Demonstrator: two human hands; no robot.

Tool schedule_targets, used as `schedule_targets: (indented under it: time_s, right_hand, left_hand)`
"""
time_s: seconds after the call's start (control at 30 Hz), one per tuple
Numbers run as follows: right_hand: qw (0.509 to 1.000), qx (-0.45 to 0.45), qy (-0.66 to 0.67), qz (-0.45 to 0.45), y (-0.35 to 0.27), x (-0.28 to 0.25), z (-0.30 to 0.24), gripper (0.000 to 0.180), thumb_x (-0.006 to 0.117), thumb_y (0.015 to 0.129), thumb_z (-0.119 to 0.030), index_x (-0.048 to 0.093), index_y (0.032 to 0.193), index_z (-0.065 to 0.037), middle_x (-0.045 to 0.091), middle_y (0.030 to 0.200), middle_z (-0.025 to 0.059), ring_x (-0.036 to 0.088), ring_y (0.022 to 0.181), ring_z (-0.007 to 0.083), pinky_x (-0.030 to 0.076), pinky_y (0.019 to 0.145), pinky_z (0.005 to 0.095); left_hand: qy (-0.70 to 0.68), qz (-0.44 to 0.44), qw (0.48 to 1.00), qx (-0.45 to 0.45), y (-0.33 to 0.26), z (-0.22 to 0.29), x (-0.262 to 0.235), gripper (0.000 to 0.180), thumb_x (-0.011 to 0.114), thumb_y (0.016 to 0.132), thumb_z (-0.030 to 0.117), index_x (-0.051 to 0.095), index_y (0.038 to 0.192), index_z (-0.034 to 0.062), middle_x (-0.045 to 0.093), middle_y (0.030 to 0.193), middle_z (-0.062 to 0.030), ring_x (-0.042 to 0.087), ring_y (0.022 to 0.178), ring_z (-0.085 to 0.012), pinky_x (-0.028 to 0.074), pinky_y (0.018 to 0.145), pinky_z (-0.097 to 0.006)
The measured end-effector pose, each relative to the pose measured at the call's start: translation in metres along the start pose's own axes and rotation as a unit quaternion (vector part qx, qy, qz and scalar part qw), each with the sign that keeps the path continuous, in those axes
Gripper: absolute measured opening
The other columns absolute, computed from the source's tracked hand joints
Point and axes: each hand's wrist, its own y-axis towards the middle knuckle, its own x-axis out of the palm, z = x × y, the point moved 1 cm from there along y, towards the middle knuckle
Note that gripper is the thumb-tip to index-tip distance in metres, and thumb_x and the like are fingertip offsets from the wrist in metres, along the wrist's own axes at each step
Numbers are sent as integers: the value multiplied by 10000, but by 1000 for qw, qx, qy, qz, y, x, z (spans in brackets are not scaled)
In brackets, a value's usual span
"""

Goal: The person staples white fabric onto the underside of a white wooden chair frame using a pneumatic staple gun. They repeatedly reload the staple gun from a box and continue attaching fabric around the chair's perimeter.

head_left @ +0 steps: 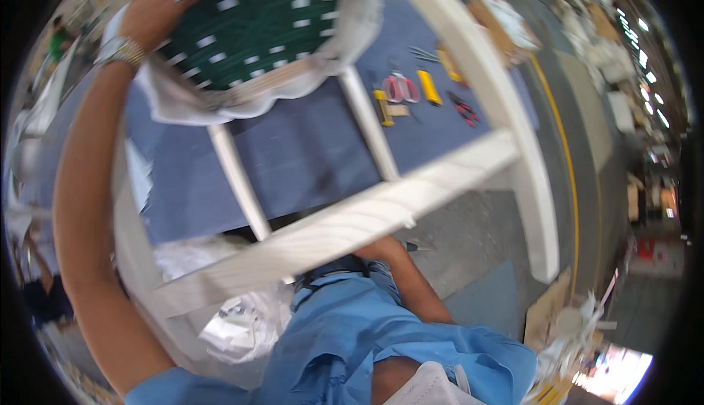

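A pale wooden chair frame (337, 221) is tilted up in front of me, with long side legs and a cross rail. Its oval panel carries dark green webbing (257, 27) between white staples or strips, edged with gathered white fabric (242, 104). At the upper left my left hand (158, 9), with a metal watch on the wrist, grips the rim of that panel, its thumb over the edge. My right hand (378, 248) is low by my waist, behind the cross rail. The rail hides its fingers.
On the blue-covered table (301, 155) lie red-handled scissors (400, 88), a yellow-handled tool (383, 108), a yellow cutter (429, 87) and red-black pliers (463, 109). A cardboard box (490, 23) stands beyond. Crumpled plastic (246, 328) lies below. Other people (60, 38) are far left.
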Motion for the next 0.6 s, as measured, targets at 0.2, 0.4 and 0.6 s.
schedule_targets:
  time_s: [0.2, 0.4, 0.6]
  right_hand:
    - [933, 339, 118, -13, -164, -93, 35, 635, 839, 728, -247, 625, 1273, -2, 708, 1162, 226, 667, 1115, 392, 524, 935, 454]
    - [878, 419, 116, 200, -173, -125, 134, 741, 699, 848, -147, 384, 1488, 54, 513, 1422, 301, 486, 1349, 405, 377, 1126, 424]
    - [950, 212, 39, 227, -64, -150, 265, 711, 611, 880, -34, 360, 1544, -20, 363, 1553, 311, 352, 1434, 486, 327, 1181, 460]
  left_hand:
    - [-72, 87, 993, 24, -29, -39, -14, 678, 568, 1011, 405, 349, 1557, 67, 362, 1592, -223, 390, 1446, -389, 360, 1164, -465]
    - [-83, 83, 990, -81, -54, -49, -77, 617, 613, 990, 414, 472, 1490, 81, 373, 1575, -260, 385, 1446, -413, 346, 1169, -463]
    - [-107, 7, 989, -99, -114, 7, -180, 521, 639, 994, 327, 553, 1422, 43, 460, 1515, -259, 415, 1425, -414, 321, 1183, -474]
